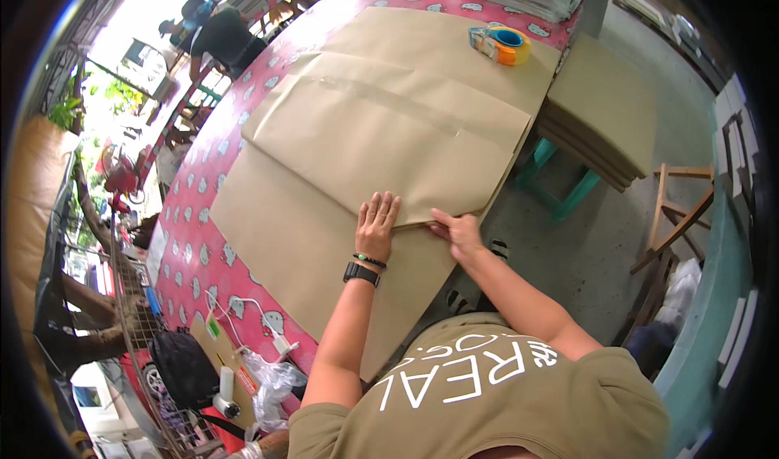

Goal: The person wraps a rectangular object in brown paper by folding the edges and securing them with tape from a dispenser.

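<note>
The right hand [462, 236] has some fingertips hidden at the edge of the big folded brown paper [381, 142], which also covers part of the wide flat brown paper sheet [280, 232] under the fingers, and far past them, the person in a dark top [229, 43] is too small to see well.

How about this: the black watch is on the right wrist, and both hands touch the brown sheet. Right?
Nearly: the head view shows the black watch on the left wrist. Left hand and right hand do touch the brown sheet.
</note>
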`<state>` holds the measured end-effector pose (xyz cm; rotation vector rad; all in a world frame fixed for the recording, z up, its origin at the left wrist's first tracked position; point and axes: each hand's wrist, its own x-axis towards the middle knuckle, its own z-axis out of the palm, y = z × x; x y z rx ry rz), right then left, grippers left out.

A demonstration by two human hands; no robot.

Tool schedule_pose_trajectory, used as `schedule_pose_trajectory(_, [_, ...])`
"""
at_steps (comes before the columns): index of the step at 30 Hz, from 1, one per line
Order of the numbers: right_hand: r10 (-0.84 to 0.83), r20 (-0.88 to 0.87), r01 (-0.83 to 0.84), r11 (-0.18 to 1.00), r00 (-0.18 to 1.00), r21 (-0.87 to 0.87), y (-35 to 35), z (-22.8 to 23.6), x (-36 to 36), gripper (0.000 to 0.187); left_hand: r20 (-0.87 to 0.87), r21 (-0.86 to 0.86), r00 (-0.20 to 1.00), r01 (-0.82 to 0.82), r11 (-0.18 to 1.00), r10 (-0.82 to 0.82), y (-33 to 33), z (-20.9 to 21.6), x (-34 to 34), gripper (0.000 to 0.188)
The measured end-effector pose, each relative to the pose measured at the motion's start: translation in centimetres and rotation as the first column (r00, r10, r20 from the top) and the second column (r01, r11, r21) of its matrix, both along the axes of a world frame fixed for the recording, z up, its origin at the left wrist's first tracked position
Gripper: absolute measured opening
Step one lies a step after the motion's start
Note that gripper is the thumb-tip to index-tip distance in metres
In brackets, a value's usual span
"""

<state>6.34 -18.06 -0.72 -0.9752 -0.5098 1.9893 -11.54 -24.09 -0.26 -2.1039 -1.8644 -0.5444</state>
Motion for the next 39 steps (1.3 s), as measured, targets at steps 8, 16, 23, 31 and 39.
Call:
schedule_pose_trajectory(8, [-0.452, 0.323, 0.392, 0.889, 0.831, 0.236, 6.3, -1.3, 14.6, 0.031, 0.355, -0.285, 0.935, 0.103, 0.953, 0.005, 0.3, 1.7, -0.1, 0.054])
schedule_pose_trajectory(16, [-0.760, 0.616, -0.641, 0.370, 0.208, 0.672, 23.0, 0.3, 16.6, 0.051, 0.093, -0.615, 0.995, 0.031, 0.788, 0.033, 18.5, 3.3, 2.2, 0.061])
schedule_pose_trajectory(23, [-0.349, 0.759, -0.699, 0.306, 0.549, 0.646, 22.4, -4.1, 11.2, 0.063, -0.029, -0.495, 0.986, -0.155, 0.855, 0.162, 31.6, 2.7, 6.5, 0.060])
schedule_pose_trajectory(31, [0.008, 0.973, -0.925, -0.307, 0.230, 0.222, 29.6, 0.9, 7.7, 0.048, -0.011, -0.413, 0.850, -0.483, 0.772, 0.526, 30.4, 1.3, 7.8, 0.069])
schedule_pose_trajectory(39, [-0.286, 0.748, -0.776, -0.438, 0.599, 0.455, 31.5, -3.5, 10.3, 0.024, 0.261, -0.401, 0.800, -0.420, 0.814, 0.541, 29.7, 2.0, 7.2, 0.066])
